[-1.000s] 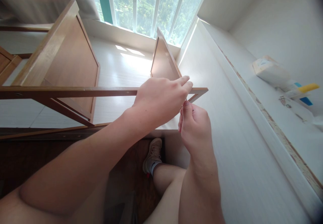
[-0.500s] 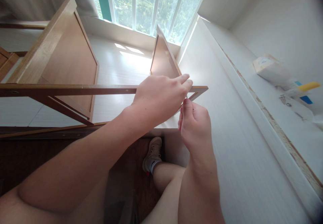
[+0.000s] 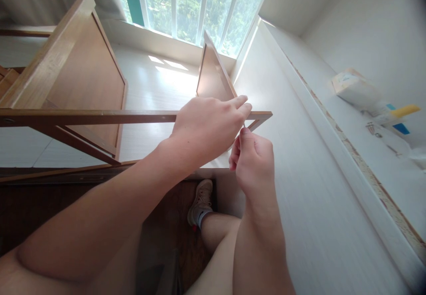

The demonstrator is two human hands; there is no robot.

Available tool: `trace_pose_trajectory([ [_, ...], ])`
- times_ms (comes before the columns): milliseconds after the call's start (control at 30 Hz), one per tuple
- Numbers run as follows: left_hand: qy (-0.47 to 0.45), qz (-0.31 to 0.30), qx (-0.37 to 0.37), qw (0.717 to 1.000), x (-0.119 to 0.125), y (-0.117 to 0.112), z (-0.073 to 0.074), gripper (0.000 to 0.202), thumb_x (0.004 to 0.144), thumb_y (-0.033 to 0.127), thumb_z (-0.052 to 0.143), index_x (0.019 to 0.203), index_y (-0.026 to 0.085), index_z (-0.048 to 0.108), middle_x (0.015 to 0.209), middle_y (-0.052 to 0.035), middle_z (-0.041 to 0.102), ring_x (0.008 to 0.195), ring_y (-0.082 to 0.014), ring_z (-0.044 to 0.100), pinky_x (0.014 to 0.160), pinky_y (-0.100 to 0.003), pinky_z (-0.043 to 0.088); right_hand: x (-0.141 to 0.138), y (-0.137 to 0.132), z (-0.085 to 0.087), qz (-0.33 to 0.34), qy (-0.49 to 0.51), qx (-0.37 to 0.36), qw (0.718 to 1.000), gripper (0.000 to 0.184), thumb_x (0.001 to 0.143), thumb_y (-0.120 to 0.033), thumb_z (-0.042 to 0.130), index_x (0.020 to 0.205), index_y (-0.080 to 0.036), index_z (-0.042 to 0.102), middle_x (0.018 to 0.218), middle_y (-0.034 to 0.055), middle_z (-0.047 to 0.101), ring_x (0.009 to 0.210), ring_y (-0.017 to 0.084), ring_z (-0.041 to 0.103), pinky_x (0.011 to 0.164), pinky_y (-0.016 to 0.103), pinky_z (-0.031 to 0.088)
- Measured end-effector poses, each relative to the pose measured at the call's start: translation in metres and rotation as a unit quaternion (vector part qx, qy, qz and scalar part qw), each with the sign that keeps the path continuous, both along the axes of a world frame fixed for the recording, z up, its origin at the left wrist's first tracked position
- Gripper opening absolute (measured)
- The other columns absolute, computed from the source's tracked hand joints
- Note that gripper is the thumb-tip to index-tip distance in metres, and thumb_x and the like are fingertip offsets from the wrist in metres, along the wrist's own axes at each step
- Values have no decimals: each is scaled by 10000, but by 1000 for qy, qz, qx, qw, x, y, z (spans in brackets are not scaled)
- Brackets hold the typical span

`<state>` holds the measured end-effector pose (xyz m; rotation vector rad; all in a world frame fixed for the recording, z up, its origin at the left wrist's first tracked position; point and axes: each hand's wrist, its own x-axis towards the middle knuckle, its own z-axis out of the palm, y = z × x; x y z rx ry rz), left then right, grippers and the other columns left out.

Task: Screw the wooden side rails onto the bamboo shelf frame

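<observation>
A long brown wooden rail point(image 3: 140, 116), part of a furniture frame, runs level across the view. My left hand point(image 3: 211, 119) is closed over it near its right end, two fingertips showing beyond the far edge. Just below that end, my right hand point(image 3: 254, 155) makes a fist with the thumb on top. Between thumb and rail a short piece of a thin metal rod point(image 3: 244, 125) shows; the rest of it is hidden in the fist. Behind my left hand stands a wooden panel point(image 3: 213, 75), slanting towards the window.
A larger framed wooden panel point(image 3: 86, 64) stands at the left. Close on the right runs a white board wall point(image 3: 299, 153) with a chipped edge. On the ledge beyond lie a white packet point(image 3: 353, 86), a yellow-handled tool point(image 3: 404, 110) and small metal parts point(image 3: 376, 131).
The whole view has shifted slightly, with everything a little further left. My right fist has turned a little around the rod. My left hand keeps its place on the rail.
</observation>
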<state>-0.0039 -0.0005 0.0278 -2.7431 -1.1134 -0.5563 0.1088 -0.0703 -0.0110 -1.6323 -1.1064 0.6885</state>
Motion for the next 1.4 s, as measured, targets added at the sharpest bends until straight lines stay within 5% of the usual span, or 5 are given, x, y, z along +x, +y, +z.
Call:
trace_pose_trajectory([
  [200, 12, 3, 1, 1000, 0, -1, 1, 446, 929, 163, 475, 1354, 255, 574, 1254, -89, 679, 701, -197, 676, 565, -302, 349, -7, 1, 4, 6, 171, 24, 985, 433, 972, -381, 475, 581, -231, 364, 449, -70, 331, 360, 85, 347, 366, 241, 286],
  [467, 9, -1, -2, 1000, 0, -2, 3, 412, 943, 195, 480, 1334, 254, 599, 1245, -92, 678, 715, -199, 674, 574, -312, 359, -6, 0, 16, 77, 397, 7, 915, 395, 947, -324, 459, 601, -237, 290, 398, -98, 231, 326, 71, 259, 343, 211, 243],
  [800, 10, 5, -9, 1000, 0, -1, 3, 432, 936, 191, 482, 1347, 273, 587, 1293, -82, 663, 703, -199, 670, 576, -313, 363, -7, 0, 7, 11, 190, 7, 982, 430, 962, -368, 493, 581, -224, 355, 438, -75, 322, 365, 75, 328, 352, 219, 270],
  [1400, 12, 4, -10, 1000, -1, -3, 4, 433, 924, 178, 465, 1321, 282, 603, 1325, -74, 648, 693, -196, 659, 547, -320, 330, 2, -4, 8, 28, 5, -12, 1000, 538, 1004, -507, 415, 546, -226, 393, 431, -33, 405, 401, 112, 404, 422, 267, 298],
])
